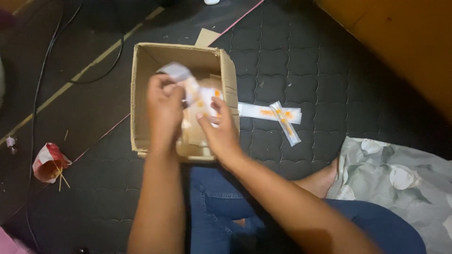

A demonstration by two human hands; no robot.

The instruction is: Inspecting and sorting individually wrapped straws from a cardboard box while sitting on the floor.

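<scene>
Head view shows both hands over the box (141,94), the left hand (164,110) and right hand (220,132) each pinching one packet (200,96) that lies between them, slanting up-left.

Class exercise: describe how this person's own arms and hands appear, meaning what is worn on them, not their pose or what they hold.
Both forearms are bare, with no sleeves in view. The left hand and right hand wear no gloves, and no watch, bracelet or ring can be made out in the blurred picture.
</scene>
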